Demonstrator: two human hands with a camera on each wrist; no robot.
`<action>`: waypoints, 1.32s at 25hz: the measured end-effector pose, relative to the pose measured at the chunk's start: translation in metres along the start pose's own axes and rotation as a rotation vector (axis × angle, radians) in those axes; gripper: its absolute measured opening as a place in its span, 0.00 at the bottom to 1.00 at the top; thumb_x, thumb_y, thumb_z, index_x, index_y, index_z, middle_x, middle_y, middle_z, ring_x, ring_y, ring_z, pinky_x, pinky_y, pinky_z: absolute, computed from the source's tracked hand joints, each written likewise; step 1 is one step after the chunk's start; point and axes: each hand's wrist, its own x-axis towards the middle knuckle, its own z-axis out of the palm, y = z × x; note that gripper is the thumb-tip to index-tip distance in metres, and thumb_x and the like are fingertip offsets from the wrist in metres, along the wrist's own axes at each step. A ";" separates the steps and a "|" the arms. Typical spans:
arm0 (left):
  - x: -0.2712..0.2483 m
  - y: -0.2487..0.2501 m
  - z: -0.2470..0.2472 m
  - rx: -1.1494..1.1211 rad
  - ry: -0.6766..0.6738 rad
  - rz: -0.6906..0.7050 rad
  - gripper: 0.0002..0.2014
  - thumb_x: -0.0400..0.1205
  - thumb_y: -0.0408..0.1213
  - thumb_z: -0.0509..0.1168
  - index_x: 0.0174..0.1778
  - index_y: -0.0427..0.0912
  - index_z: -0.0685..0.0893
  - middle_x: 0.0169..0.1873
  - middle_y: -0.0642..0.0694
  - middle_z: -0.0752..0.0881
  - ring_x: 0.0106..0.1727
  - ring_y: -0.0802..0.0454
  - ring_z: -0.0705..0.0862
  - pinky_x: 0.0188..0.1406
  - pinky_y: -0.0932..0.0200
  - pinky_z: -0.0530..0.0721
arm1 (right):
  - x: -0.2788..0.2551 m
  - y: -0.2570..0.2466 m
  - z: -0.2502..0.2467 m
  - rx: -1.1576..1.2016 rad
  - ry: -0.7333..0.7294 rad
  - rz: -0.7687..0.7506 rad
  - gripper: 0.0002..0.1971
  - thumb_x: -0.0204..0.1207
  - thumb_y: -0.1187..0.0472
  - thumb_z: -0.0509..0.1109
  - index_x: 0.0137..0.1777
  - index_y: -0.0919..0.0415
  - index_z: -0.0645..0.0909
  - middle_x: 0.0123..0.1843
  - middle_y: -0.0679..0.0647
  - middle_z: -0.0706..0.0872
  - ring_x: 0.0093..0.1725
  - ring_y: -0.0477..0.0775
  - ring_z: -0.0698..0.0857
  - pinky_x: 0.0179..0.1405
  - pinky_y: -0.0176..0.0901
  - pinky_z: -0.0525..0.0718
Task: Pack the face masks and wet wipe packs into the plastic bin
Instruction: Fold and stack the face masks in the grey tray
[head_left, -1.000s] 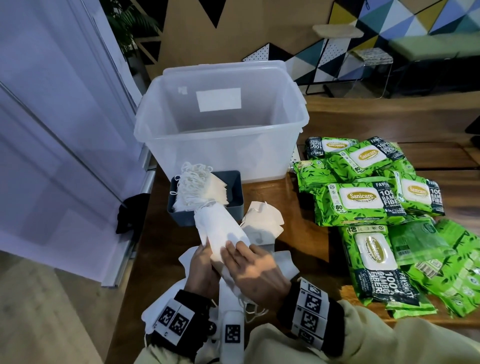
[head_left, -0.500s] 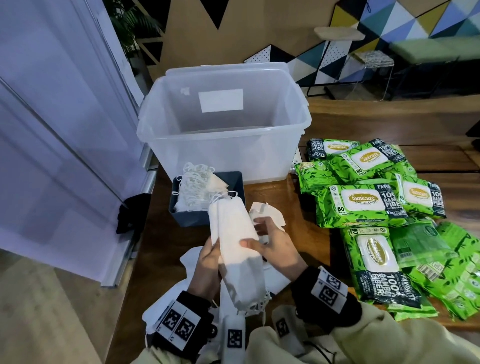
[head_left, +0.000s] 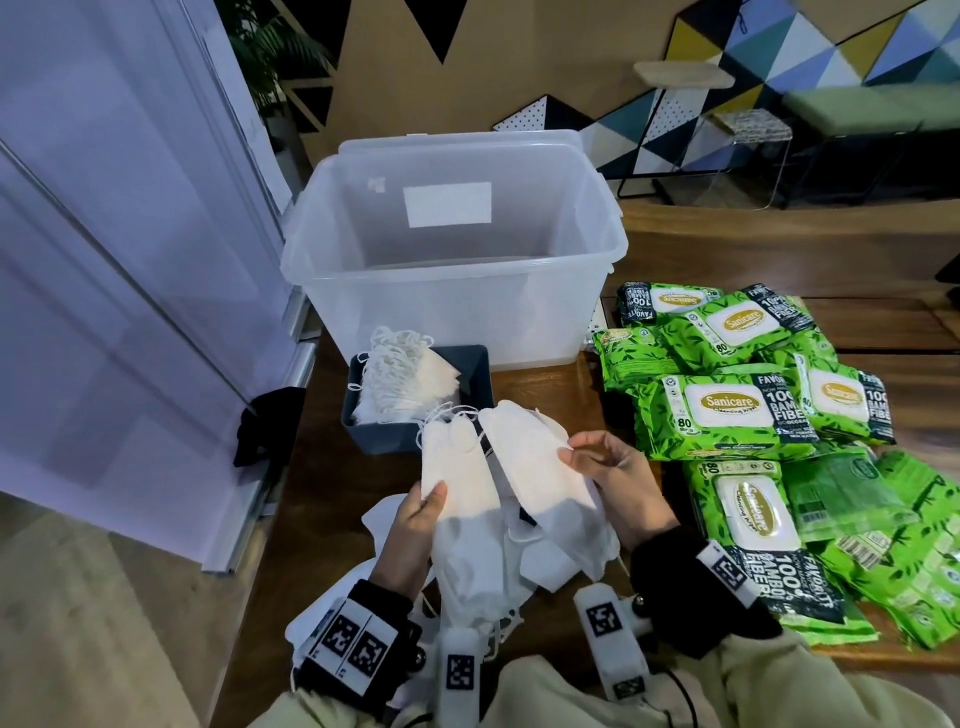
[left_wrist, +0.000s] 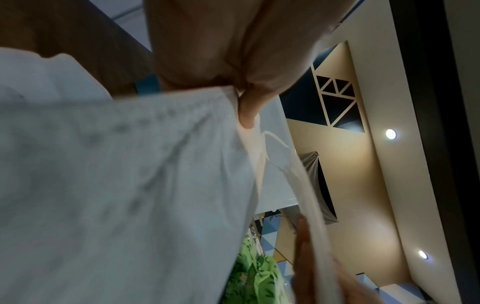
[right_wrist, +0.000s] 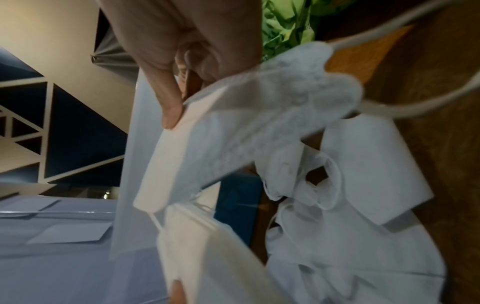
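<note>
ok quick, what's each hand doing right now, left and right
Left hand: grips a stack of white face masks, thumb on top.
Right hand: pinches another white mask by its edge.

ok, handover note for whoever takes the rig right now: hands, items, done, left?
Left hand pinches one white folded face mask; right hand pinches another.
More masks stand in the small dark blue tray; loose ones lie on the wooden table.
Green wet wipe packs are piled at the right.
The clear plastic bin looks empty: nothing packed, everything left.
</note>
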 end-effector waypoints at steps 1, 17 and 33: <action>0.000 -0.003 0.000 0.036 -0.017 -0.003 0.16 0.87 0.36 0.54 0.68 0.35 0.75 0.61 0.36 0.84 0.63 0.39 0.82 0.68 0.44 0.77 | 0.001 -0.005 -0.001 0.019 0.000 -0.024 0.09 0.69 0.77 0.71 0.39 0.62 0.81 0.33 0.52 0.86 0.39 0.51 0.81 0.46 0.40 0.79; -0.001 -0.003 0.012 -0.031 -0.056 -0.003 0.14 0.87 0.32 0.51 0.60 0.31 0.79 0.43 0.42 0.90 0.41 0.49 0.89 0.37 0.65 0.86 | -0.017 0.023 0.034 -0.251 -0.384 -0.054 0.18 0.67 0.82 0.70 0.48 0.59 0.82 0.48 0.53 0.84 0.43 0.43 0.82 0.41 0.32 0.80; -0.007 0.003 0.012 -0.275 -0.073 -0.107 0.25 0.85 0.48 0.56 0.65 0.29 0.77 0.54 0.31 0.87 0.53 0.37 0.86 0.46 0.55 0.89 | -0.014 0.021 0.053 -0.886 -0.474 -0.248 0.21 0.67 0.69 0.77 0.59 0.59 0.78 0.60 0.56 0.81 0.55 0.50 0.77 0.50 0.34 0.71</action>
